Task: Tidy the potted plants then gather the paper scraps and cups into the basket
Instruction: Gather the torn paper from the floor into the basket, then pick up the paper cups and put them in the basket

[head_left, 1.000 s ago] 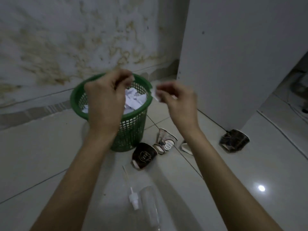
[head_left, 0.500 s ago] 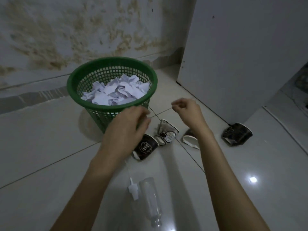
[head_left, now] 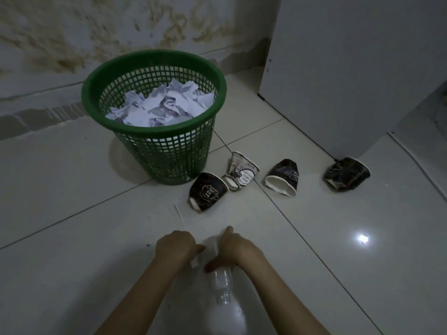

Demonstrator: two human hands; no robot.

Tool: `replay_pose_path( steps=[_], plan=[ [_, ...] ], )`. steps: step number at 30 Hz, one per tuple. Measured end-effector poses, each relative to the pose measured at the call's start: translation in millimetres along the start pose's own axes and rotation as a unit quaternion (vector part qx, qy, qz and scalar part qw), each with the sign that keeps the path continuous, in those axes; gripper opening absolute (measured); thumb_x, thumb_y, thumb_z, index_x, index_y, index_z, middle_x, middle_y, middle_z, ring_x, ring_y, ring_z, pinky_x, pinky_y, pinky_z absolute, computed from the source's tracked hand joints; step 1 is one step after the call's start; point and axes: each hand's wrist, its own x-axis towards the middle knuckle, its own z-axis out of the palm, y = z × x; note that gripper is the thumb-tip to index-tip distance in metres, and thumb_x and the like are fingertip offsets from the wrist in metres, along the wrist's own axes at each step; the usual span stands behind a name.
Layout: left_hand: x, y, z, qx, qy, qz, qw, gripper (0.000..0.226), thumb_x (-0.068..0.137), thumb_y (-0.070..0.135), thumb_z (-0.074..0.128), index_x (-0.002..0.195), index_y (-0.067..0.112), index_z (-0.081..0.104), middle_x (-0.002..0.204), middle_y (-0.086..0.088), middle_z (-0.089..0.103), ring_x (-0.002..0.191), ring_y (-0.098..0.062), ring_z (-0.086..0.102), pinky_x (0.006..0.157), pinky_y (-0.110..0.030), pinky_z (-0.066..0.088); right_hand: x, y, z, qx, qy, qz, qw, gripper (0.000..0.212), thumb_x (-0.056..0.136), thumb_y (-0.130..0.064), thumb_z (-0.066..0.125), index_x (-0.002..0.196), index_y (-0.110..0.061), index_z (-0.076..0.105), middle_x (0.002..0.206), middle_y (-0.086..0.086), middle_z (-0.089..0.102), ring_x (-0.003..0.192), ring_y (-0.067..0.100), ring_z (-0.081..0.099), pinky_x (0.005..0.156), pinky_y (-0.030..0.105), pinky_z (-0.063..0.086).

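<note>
Near the green basket point(head_left: 154, 131), both hands, left point(head_left: 175, 247) and right point(head_left: 235, 247), gripping a clear bottle point(head_left: 221, 284)

— Where's the basket?
— The green mesh basket point(head_left: 154, 131) stands upright, heaped with white paper scraps point(head_left: 160, 106).
— And the cups?
— Four crushed paper cups point(head_left: 244, 175) lie on their sides right of its base.

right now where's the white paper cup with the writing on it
In the head view the white paper cup lies on its side on the floor right of the green basket, between two dark cups.
</note>
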Motion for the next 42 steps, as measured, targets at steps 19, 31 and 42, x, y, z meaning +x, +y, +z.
replay_pose_path(
  steps=[19, 31, 42],
  plan=[
    [-27.2, -27.0, -31.1, -0.042, 0.067, 0.018, 0.997, 0.038, 0.096, 0.021, 0.044, 0.130, 0.003, 0.042, 0.135, -0.012, 0.045, 0.124, -0.024, 0.048, 0.098, -0.025, 0.041, -163.4, -135.0, -210.6, 0.087, 0.397, -0.364, 0.838, 0.051, 0.080, -0.038, 0.068, 0.118, -0.013, 0.045, 0.101, -0.003, 0.056, 0.089, 0.016, 0.057, 0.064, 0.023, 0.043],
    [-112.0, -56.9, -93.2, -0.025, 0.119, 0.097, 0.988, 0.029, 0.093, 0.040, 0.047, 0.111, 0.017, 0.045, 0.101, -0.001, 0.051, 0.109, -0.018, 0.054, 0.072, -0.023, 0.038, -97.8, -129.5, -203.2, 0.020, 0.356, -0.273, 0.894, 0.035, 0.087, -0.033, 0.060, 0.112, -0.008, 0.055, 0.078, -0.005, 0.050, 0.061, 0.003, 0.044, 0.049, 0.019, 0.032],
    [-149.2, -89.2, -217.3, -0.129, 0.437, 0.127, 0.881, 0.021, 0.084, 0.040, 0.059, 0.077, 0.024, 0.047, 0.071, 0.005, 0.054, 0.064, -0.008, 0.049, 0.052, -0.025, 0.034, -100.5, -111.6, -215.2, 0.113, 0.428, -0.287, 0.850, 0.040, 0.089, -0.033, 0.057, 0.119, -0.007, 0.052, 0.121, 0.010, 0.057, 0.096, 0.020, 0.052, 0.075, 0.029, 0.040]
  ],
)
